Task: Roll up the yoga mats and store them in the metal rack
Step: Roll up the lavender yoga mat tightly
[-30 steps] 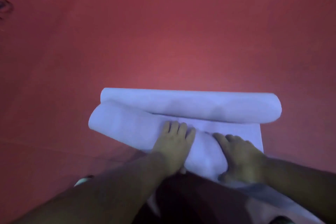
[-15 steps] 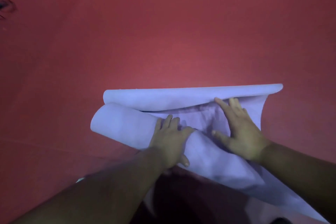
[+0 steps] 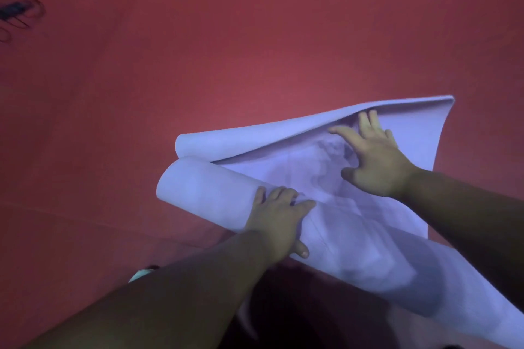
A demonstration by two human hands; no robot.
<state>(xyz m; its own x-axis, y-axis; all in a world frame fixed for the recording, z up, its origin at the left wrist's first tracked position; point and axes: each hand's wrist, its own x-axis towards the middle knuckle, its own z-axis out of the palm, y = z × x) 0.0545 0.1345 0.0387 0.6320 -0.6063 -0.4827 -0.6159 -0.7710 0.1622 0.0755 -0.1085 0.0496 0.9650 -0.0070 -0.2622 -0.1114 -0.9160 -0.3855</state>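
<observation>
A red floor covering (image 3: pixel 198 65) fills nearly the whole view, and a dark strip is seen along its edge at 12 o'clock. On it, from the centre toward 4 o'clock, a pale lilac yoga mat (image 3: pixel 354 229) is laid; its near part is wound into a roll whose open end is turned to 9 o'clock, while its far edge is curled over toward 1 o'clock. The left hand (image 3: pixel 279 221) is laid over the roll, fingers bent round its curve and thumb tucked on the near side. The right hand (image 3: pixel 374 161) is pressed flat on the mat's inner face, fingers spread under the curled edge. A small dark blurred object (image 3: pixel 14 10) is seen at 10 o'clock. No container is seen.
</observation>
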